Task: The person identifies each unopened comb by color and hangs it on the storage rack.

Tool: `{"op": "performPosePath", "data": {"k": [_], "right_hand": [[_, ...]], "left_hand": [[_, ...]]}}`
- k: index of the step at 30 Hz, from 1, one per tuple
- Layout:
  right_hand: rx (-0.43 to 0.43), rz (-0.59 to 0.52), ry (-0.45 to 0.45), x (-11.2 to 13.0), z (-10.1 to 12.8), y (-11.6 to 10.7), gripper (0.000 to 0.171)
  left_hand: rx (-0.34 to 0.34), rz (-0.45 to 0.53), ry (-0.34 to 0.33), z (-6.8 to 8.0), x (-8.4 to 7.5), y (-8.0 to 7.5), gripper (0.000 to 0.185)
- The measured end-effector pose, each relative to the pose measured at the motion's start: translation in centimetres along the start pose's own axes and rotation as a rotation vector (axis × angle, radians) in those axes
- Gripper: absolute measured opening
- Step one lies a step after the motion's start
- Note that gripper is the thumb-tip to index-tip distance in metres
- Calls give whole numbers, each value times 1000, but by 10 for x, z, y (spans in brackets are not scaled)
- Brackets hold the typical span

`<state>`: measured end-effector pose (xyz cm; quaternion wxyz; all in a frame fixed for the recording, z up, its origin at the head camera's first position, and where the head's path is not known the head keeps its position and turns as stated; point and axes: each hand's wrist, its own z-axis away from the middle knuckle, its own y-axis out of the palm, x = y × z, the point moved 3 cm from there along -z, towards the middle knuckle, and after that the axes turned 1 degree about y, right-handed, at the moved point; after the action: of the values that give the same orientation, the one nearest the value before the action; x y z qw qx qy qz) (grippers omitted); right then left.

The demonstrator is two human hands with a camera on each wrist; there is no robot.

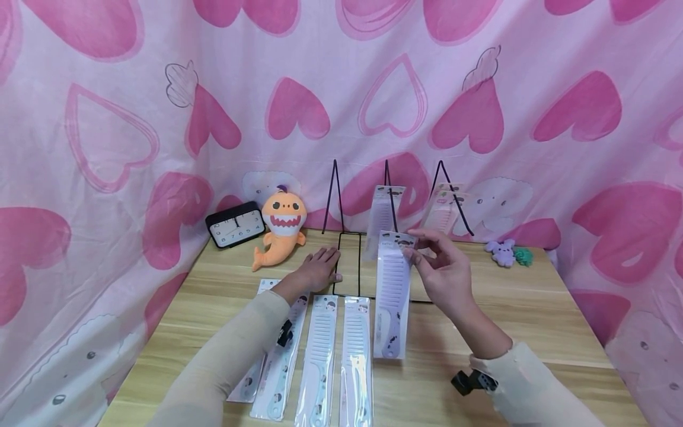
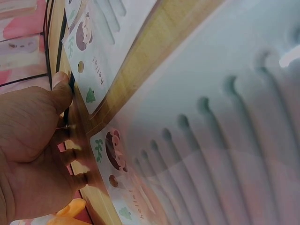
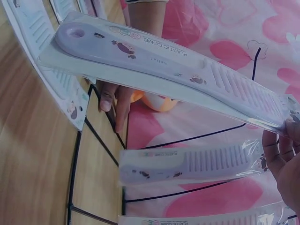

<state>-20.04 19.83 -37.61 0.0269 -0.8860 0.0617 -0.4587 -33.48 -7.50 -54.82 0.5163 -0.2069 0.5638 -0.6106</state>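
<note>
A packaged purple comb (image 1: 393,296) hangs upright from my right hand (image 1: 445,276), which pinches the card's top right edge between thumb and fingers. Its top sits by the front end of the middle prong on a black wire rack (image 1: 359,267). Whether the prong passes through the card's hole, I cannot tell. Farther back on that prong is another packaged purple comb (image 3: 187,164). Packaged combs (image 1: 441,213) also hang on the right prong; the left prong is bare. My left hand (image 1: 318,271) rests at the left side of the rack's base, fingers extended.
Several packaged combs (image 1: 318,350) lie on the wooden table in front of the rack, partly under my left forearm. A black clock (image 1: 236,224) and an orange shark plush (image 1: 285,222) stand back left. Small purple (image 1: 500,253) and green toys (image 1: 523,256) lie back right.
</note>
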Motion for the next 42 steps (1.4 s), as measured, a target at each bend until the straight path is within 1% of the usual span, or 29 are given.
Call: {"op": "performPosePath", "data": {"k": [4,7,13,16,19,24,26,29,30,35,39,42], "right_hand": [[-7,-17,-14,2,-4,2,44],[-12,0,-6,2,-6,3,45],[-17,53,24,-4,-9,4,44],[-17,79,24,-8,-12,4,43],[-21,99,17,-12,-16,5,43],[-35,124,2,-15,-25,8,40],[-43,137,-13,-17,-28,9,39],[-54,166,-31,-20,-34,11,37],[-57,175,-37,-21,-36,12,36],[-71,189,-53,-26,-48,15,35],[-82,224,-83,-30,-55,16,35],[-87,235,-101,-33,-60,16,36]], "left_hand": [[21,14,-15,-2,2,1,81],[29,12,-24,-4,3,2,81],[24,18,-25,-6,4,3,81],[19,20,-27,-4,1,1,80],[15,10,-28,4,-7,-5,77],[18,-5,-32,10,-12,-9,77],[12,-2,-27,4,-6,-4,78],[4,-8,-17,1,-2,0,78],[5,-5,-14,-3,2,3,79],[26,-4,-23,-11,9,9,81],[22,3,-23,-11,8,8,81],[12,-1,-15,-4,3,3,79]]}}
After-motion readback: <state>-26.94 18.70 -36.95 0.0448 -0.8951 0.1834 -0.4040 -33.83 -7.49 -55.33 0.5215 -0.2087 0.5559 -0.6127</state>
